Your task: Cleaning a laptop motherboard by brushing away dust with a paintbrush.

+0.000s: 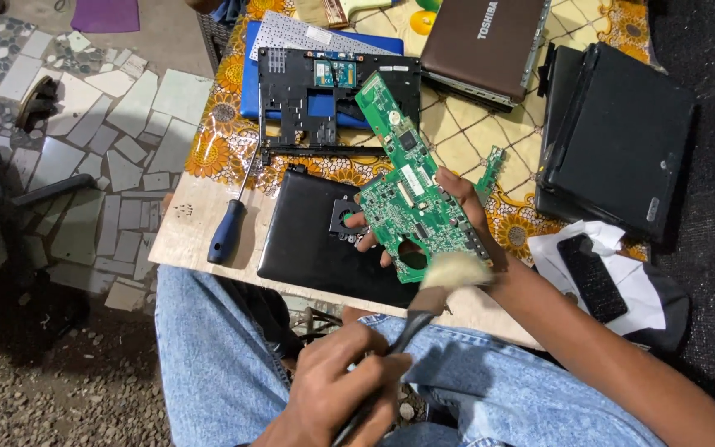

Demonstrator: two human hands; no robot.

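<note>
A brush [424, 302] is gripped in the left hand [337, 385], nearest, its pale bristles laid on the near edge of a green circuit board [411, 194]. The board is held tilted by the right hand [448, 217], above a black laptop base [312, 240]. A blue-handled screwdriver [232, 222] lies left; a black frame [308, 99] lies farther off.

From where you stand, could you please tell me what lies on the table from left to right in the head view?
Blue-handled screwdriver → black laptop base panel → green circuit board held in the right hand → black phone on white paper; behind, a black laptop.
</note>
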